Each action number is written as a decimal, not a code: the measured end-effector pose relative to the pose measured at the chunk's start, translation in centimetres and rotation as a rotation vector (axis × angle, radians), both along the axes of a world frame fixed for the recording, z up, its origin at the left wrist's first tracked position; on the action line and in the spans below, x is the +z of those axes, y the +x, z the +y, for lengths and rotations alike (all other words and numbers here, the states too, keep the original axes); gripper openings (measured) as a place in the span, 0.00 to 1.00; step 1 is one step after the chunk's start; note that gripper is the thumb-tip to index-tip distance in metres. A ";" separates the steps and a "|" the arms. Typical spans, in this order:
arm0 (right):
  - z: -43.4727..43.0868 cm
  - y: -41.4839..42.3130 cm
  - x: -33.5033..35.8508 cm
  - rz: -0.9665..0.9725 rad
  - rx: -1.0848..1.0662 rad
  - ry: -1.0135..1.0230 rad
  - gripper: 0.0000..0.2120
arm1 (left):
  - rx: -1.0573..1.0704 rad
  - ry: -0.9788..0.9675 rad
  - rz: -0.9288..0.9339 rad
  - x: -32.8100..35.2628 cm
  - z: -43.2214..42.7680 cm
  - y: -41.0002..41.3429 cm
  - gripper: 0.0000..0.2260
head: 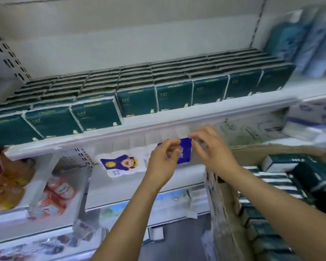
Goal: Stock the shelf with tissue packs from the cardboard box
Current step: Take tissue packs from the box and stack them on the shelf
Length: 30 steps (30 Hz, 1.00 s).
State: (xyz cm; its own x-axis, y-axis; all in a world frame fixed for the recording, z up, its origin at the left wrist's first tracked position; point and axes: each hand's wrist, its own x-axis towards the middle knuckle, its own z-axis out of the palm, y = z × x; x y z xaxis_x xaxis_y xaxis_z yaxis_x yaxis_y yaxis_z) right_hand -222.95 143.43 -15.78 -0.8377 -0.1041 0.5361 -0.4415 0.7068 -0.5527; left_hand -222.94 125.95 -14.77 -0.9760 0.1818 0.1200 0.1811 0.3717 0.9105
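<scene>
Dark green tissue packs (137,102) fill the upper shelf (158,122). Below it, the left hand (163,162) and right hand (214,153) curl at a blue packet (184,153); blur hides whether either grips it. At right, the cardboard box (226,208) holds more, likely light, soft and slippery: pinch both broad faces.

A: How's your light?
B: Bright and even, coming from above. The shelf (177,119) reads pale and flat, and it dims beneath the lip.
A: Shadows?
B: Soft and faint, with blurred edges.
A: And your focus?
B: Poor. Your right hand (215,153) smears with motion, your left hand (162,162) less so, and the blue pack (185,153) they hold is fuzzy. Print on the green packs (135,102) is unreadable. Your wide lens bows the shelf, and the far right edge blurs worst.
</scene>
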 end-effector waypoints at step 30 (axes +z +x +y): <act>21.1 12.3 -19.6 -0.890 -0.227 0.993 0.16 | -0.108 -0.617 -0.363 -15.9 16.2 8.0 0.32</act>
